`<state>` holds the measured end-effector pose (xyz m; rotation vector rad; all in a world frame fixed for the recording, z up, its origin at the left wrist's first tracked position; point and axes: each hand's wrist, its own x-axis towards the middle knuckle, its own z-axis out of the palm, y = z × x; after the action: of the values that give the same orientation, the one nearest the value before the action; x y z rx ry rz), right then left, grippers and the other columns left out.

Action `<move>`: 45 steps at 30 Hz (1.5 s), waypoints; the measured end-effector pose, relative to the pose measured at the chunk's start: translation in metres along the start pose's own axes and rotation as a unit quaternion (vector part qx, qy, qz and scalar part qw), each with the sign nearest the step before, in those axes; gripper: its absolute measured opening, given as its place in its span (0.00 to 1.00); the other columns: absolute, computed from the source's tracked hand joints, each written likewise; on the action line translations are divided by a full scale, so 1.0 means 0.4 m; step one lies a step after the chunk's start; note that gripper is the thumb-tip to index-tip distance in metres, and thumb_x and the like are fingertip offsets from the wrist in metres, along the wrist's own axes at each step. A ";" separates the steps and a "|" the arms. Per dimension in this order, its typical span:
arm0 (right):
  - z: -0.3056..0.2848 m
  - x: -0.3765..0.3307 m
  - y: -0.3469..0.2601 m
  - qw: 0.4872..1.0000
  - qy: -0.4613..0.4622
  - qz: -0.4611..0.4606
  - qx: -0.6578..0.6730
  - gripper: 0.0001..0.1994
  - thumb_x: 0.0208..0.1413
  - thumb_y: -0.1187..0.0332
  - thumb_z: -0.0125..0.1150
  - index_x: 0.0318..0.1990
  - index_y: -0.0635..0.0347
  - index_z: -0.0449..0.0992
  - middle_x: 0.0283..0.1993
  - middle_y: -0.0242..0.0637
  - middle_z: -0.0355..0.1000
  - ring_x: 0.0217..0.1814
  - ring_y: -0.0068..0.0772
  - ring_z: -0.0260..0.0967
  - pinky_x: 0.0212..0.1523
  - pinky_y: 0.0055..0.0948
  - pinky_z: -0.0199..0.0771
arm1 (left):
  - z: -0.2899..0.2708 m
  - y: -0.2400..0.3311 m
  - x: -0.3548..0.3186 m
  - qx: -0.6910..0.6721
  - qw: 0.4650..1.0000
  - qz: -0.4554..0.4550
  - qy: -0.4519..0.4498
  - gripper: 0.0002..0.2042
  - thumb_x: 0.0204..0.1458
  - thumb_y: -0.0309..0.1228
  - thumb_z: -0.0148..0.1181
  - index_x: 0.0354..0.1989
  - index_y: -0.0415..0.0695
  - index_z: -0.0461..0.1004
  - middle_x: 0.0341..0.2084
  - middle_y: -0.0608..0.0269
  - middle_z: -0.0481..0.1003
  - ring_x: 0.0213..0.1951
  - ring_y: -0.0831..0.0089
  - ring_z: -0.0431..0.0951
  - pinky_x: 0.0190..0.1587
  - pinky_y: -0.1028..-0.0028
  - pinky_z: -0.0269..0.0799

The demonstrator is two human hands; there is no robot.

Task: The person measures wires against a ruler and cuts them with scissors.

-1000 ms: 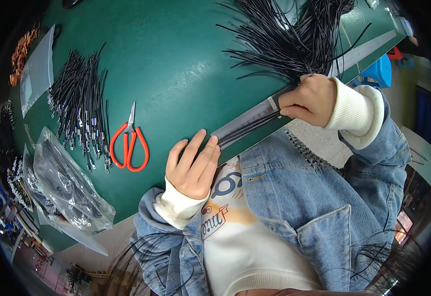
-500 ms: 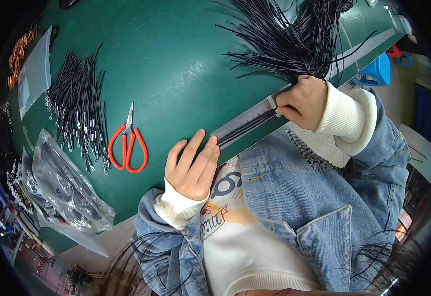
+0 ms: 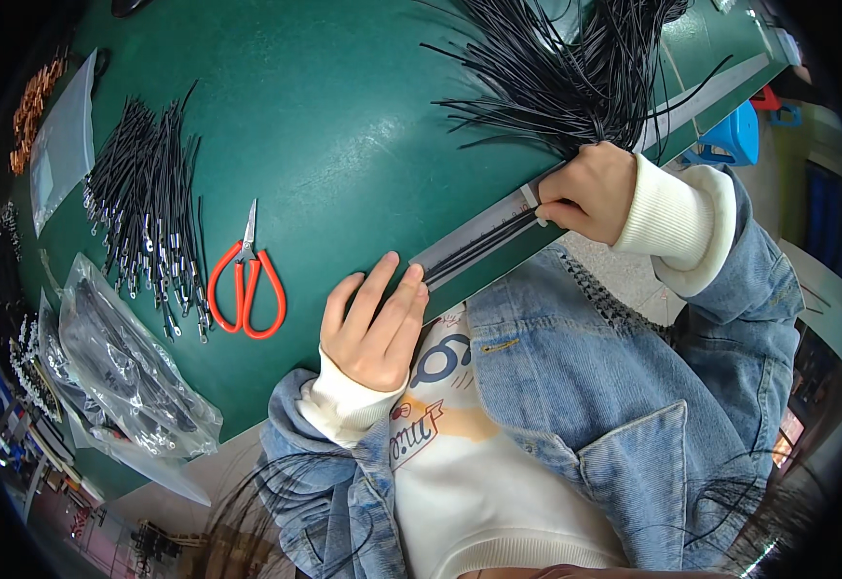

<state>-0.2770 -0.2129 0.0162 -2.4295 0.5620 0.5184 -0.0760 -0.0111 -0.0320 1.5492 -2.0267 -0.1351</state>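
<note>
My right hand (image 3: 590, 191) is a closed fist around black wires near the table's front edge. From it, several wires (image 3: 482, 243) run side by side to the left along a metal ruler (image 3: 475, 233) that lies at the edge. At the ruler's left end rests my left hand (image 3: 375, 328), its fingers stretched out and the tips touching the wire ends. The thick bundle of loose black wires (image 3: 575, 92) fans out over the table beyond my right fist. How many wires the fist encloses is hidden.
Scissors with red handles (image 3: 246, 289) lie left of my left hand on the green table (image 3: 315, 174). Beside them is a pile of black wires with metal terminals (image 3: 146, 193). Clear plastic bags (image 3: 132, 357) lie near left, copper-coloured parts (image 3: 37, 111) far left. A blue stool (image 3: 734, 135) stands at right.
</note>
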 end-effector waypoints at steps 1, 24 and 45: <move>0.002 0.000 0.001 1.000 0.001 0.002 -0.005 0.09 0.50 0.64 0.57 0.24 0.59 0.76 0.20 0.38 0.72 0.22 0.40 0.71 0.27 0.32 0.72 | 0.000 0.000 0.000 -0.002 1.000 0.000 0.000 0.07 0.38 0.20 0.64 0.29 0.38 0.76 0.36 0.61 0.77 0.42 0.59 0.77 0.39 0.66 0.67; 0.003 0.008 -0.013 0.999 0.000 0.028 -0.024 0.08 0.48 0.67 0.56 0.22 0.60 0.76 0.19 0.40 0.71 0.22 0.42 0.71 0.27 0.33 0.72 | 0.001 -0.009 0.001 -0.054 0.998 -0.008 0.009 0.09 0.35 0.18 0.65 0.28 0.36 0.75 0.36 0.58 0.78 0.42 0.58 0.77 0.38 0.65 0.70; 0.004 0.011 -0.020 0.998 0.003 0.037 -0.051 0.08 0.47 0.67 0.56 0.22 0.59 0.76 0.18 0.39 0.71 0.21 0.41 0.71 0.26 0.33 0.73 | -0.013 -0.006 0.010 0.038 0.998 0.036 -0.046 0.13 0.36 0.19 0.62 0.34 0.36 0.77 0.32 0.56 0.76 0.40 0.59 0.77 0.37 0.66 0.70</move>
<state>-0.2696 -0.2073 0.0166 -2.5150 0.6439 0.5848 -0.0721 -0.0143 -0.0269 1.5397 -2.1799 -0.1037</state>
